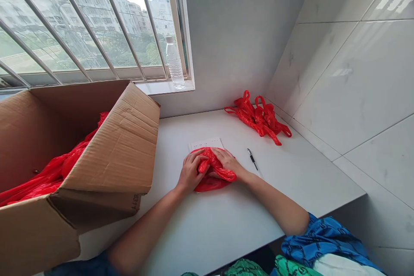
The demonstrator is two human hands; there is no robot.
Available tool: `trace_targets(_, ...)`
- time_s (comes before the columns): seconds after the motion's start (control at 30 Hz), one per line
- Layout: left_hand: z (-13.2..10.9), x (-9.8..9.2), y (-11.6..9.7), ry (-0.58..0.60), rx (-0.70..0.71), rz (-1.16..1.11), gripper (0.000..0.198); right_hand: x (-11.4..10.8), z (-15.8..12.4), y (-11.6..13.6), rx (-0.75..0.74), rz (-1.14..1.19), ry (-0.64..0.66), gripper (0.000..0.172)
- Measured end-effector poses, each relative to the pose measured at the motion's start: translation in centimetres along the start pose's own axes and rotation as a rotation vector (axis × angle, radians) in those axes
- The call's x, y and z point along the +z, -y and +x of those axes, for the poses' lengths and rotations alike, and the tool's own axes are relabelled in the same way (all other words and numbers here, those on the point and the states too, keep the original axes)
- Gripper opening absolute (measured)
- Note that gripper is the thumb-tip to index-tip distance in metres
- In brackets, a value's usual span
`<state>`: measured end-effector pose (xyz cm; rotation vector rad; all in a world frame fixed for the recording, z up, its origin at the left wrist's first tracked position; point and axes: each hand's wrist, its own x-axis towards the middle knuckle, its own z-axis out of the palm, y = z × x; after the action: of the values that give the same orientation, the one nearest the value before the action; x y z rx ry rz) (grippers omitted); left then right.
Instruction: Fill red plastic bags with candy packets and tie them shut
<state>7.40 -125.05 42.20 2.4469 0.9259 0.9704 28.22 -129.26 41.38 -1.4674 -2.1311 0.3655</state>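
On the white table, a red plastic bag [211,184] lies bunched up, partly over a white sheet of paper [208,142]. My left hand [191,172] is on the bag's left side, with its fingers bent around the red plastic. From the right, my right hand [228,161] rests over the bag's upper right part, its fingers closed against the plastic. A twisted end of the bag sticks out between the hands. What the bag contains, if anything, is hidden. To the right of the hands lies a black pen [252,159].
A large open cardboard box [129,146] with red bags [69,161] inside stands at the left. Several knotted red bags [260,118] lie at the back right of the table [304,168]. On the windowsill is a clear bottle [175,64]. A tiled wall borders the right side.
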Motion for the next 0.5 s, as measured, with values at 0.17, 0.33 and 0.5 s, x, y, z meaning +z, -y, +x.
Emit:
trace_targets(0.17,-0.1,-2.6,-2.3,-0.116,-0.129,-0.249,0.017,-4.5,-1.2,2.1,-0.025,0.391,-0.077,0.032)
trace_targets(0.33,-0.4,-6.0,-7.9,-0.044,-0.270,-0.409,0.048,-6.8,-2.9,5.1,0.108,0.844,-0.041,0.036)
trace_targets(0.5,-0.5,-9.3,-13.0,0.162,-0.154,-0.186,0.021,-7.2,-4.9,8.4,0.053,0.966,0.000,0.037)
